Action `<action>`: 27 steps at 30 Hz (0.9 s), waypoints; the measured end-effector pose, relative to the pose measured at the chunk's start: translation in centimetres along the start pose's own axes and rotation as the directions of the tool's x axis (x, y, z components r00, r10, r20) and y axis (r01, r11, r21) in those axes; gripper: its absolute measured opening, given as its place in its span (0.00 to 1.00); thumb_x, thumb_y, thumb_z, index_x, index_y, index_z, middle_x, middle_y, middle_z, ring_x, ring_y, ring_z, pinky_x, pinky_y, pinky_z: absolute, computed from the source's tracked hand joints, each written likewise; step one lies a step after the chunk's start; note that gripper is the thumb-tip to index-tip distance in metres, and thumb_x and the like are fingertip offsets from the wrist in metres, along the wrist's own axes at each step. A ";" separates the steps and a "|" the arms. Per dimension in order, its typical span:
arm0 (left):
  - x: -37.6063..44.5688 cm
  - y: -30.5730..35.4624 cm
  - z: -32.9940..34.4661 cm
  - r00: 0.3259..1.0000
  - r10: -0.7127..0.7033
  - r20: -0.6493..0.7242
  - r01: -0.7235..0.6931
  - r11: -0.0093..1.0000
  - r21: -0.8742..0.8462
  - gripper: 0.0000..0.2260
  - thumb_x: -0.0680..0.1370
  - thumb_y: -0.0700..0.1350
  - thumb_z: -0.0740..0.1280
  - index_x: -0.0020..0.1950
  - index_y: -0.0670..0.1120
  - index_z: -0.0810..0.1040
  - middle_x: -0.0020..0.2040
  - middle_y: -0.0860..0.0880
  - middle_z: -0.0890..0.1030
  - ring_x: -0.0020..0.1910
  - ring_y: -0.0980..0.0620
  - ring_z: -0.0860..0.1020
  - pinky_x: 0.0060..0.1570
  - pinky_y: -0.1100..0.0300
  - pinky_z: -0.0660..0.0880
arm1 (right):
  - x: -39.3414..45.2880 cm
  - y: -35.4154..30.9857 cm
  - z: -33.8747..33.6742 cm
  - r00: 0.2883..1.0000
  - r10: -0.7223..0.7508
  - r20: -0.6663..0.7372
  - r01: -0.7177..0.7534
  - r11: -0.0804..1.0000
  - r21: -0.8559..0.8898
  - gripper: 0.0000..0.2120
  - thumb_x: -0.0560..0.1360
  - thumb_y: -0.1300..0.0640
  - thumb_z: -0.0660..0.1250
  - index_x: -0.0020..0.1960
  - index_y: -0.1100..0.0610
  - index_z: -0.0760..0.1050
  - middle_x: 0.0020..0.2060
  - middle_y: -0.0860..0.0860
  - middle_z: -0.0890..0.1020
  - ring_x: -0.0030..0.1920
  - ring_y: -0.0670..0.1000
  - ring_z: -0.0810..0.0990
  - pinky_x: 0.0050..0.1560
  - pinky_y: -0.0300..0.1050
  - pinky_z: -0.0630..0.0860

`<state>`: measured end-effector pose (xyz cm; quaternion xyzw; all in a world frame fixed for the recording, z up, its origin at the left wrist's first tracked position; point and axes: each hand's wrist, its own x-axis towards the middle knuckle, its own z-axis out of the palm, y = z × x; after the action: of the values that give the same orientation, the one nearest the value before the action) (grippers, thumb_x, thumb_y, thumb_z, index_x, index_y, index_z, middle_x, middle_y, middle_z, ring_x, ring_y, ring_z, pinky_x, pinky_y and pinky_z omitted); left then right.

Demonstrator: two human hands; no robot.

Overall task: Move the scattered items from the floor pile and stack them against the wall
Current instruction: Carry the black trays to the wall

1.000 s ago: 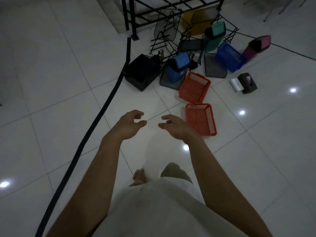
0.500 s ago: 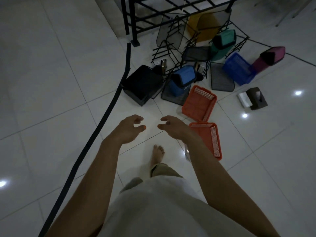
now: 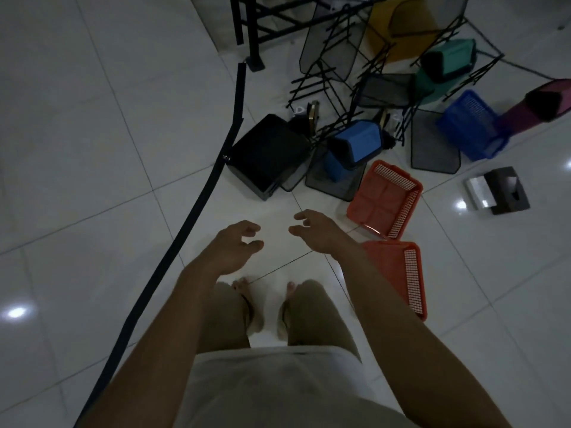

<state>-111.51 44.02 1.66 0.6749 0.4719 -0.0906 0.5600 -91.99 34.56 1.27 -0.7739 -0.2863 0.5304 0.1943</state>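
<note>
While both arms reach forward over the white tiled floor (image 3: pixel 92 149), I see the left hand (image 3: pixel 230 247) and the right hand (image 3: pixel 321 231) side by side, fingers loosely curled, and neither holds anything. My bare feet stand just below them. Ahead lies the floor pile, well apart from the hands except for two orange baskets: the nearer orange basket (image 3: pixel 398 273) is partly covered by my right forearm, and the farther orange basket (image 3: pixel 384 199) sits tilted just beyond it, their corners almost touching. To the left of these I count one black box (image 3: pixel 267 156), and beside it one blue bin (image 3: pixel 355 146) lying on a dark mesh tray (image 3: pixel 333 180). Farther back are one blue basket (image 3: pixel 471 125), one green bin (image 3: pixel 445 66), one magenta bin (image 3: pixel 537 106), one yellow piece (image 3: pixel 398 26) and tangled black wire racks (image 3: pixel 327 75). One brown tissue box (image 3: pixel 503 189) lies alone on the right. A black strip (image 3: pixel 185 223) runs across the floor on my left, ending near a black metal frame (image 3: pixel 253 29).
</note>
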 end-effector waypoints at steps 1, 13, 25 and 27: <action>1.9 -0.9 -0.1 1.000 0.001 0.002 -0.001 1.000 0.022 0.18 0.78 0.49 0.68 0.67 0.51 0.72 0.62 0.53 0.73 0.54 0.54 0.74 0.43 0.68 0.69 | 1.8 0.6 0.7 1.000 -0.011 -0.007 0.010 1.000 -0.015 0.22 0.78 0.49 0.67 0.70 0.53 0.69 0.69 0.57 0.70 0.61 0.52 0.73 0.54 0.41 0.70; 31.4 -13.9 3.4 0.989 0.135 0.059 -0.147 0.910 0.387 0.21 0.79 0.48 0.65 0.71 0.46 0.69 0.70 0.45 0.68 0.66 0.48 0.69 0.61 0.62 0.64 | 30.3 12.4 6.2 0.902 -0.345 -0.258 0.201 0.867 -0.456 0.19 0.78 0.56 0.65 0.68 0.59 0.70 0.60 0.60 0.74 0.60 0.60 0.72 0.58 0.51 0.71; 48.0 -21.1 6.6 0.965 0.252 -0.070 -0.174 0.820 0.546 0.24 0.64 0.63 0.65 0.58 0.57 0.74 0.60 0.48 0.74 0.60 0.43 0.72 0.60 0.41 0.70 | 43.3 19.3 9.4 0.678 -0.635 -0.372 0.185 0.636 -0.749 0.20 0.69 0.58 0.67 0.61 0.56 0.75 0.51 0.55 0.76 0.53 0.58 0.73 0.53 0.55 0.71; 48.4 -21.0 7.0 0.968 0.240 -0.075 -0.158 0.812 0.562 0.17 0.68 0.59 0.68 0.54 0.57 0.73 0.59 0.50 0.74 0.60 0.44 0.72 0.61 0.38 0.68 | 43.9 19.0 9.3 0.665 -0.660 -0.350 0.161 0.584 -0.795 0.20 0.68 0.57 0.69 0.60 0.56 0.75 0.49 0.55 0.76 0.51 0.58 0.74 0.55 0.56 0.69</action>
<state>-98.15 62.54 -46.36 0.8579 0.3910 -0.1150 0.3129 -84.20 48.63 -44.74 -0.8172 -0.5686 0.0297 0.0894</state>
